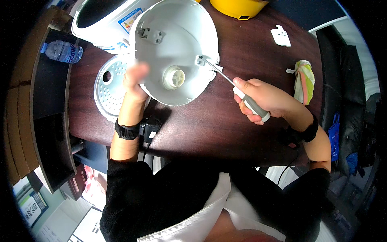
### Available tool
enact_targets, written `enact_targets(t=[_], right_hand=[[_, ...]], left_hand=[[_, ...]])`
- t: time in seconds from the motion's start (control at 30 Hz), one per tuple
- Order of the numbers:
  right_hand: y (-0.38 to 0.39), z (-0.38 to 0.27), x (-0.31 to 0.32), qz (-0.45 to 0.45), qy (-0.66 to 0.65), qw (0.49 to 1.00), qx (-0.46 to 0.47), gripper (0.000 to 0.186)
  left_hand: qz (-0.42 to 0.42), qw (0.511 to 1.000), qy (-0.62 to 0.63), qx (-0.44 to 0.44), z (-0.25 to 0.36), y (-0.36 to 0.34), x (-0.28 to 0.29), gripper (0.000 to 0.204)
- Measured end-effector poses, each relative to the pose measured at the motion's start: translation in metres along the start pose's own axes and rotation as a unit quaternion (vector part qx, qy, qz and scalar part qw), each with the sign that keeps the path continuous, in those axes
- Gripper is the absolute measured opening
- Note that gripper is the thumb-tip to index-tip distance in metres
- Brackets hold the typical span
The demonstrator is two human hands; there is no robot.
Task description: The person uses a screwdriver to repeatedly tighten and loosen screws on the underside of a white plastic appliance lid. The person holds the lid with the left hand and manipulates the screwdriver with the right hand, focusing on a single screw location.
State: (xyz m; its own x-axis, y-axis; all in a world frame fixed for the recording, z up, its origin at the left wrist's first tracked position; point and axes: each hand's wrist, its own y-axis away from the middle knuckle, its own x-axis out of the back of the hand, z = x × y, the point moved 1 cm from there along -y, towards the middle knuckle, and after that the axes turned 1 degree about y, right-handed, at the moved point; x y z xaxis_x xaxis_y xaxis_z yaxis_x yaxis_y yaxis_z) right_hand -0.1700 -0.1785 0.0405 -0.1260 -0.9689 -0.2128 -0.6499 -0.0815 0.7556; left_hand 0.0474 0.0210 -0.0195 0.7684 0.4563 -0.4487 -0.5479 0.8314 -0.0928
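My right hand (258, 99) is wrapped round the grey-and-white handle of a screwdriver (222, 74). Its metal shaft slants up and left, and the tip meets a small fitting (200, 60) on the inner right side of a round white plastic shell (177, 34). My left hand (136, 80) grips the shell's lower left rim; its thumb is blurred, and the other fingers are hidden behind the rim. Inside the shell are a metal bracket (151, 35) at the upper left and a round, cream-coloured socket (174, 78) near the bottom.
A perforated light-grey disc (110, 88) lies left of my left hand. Behind it stand a white appliance body (105, 34) and a water bottle (63, 52). At the back are a yellow container (238, 7) and a small white piece (280, 36). A crumpled cloth (304, 82) lies at the right.
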Motion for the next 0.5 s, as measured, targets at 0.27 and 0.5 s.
enact_targets(t=[0.27, 0.5], right_hand=[[0.003, 0.009, 0.023, 0.05, 0.118, 0.99, 0.059, 0.041], [0.022, -0.016, 0.017, 0.204, 0.31, 0.889, 0.27, 0.034]], left_hand=[[-0.047, 0.986, -0.16, 0.006, 0.011, 0.003, -0.015, 0.069], [-0.049, 0.985, -0.163, 0.004, 0.014, 0.002, -0.025, 0.073]])
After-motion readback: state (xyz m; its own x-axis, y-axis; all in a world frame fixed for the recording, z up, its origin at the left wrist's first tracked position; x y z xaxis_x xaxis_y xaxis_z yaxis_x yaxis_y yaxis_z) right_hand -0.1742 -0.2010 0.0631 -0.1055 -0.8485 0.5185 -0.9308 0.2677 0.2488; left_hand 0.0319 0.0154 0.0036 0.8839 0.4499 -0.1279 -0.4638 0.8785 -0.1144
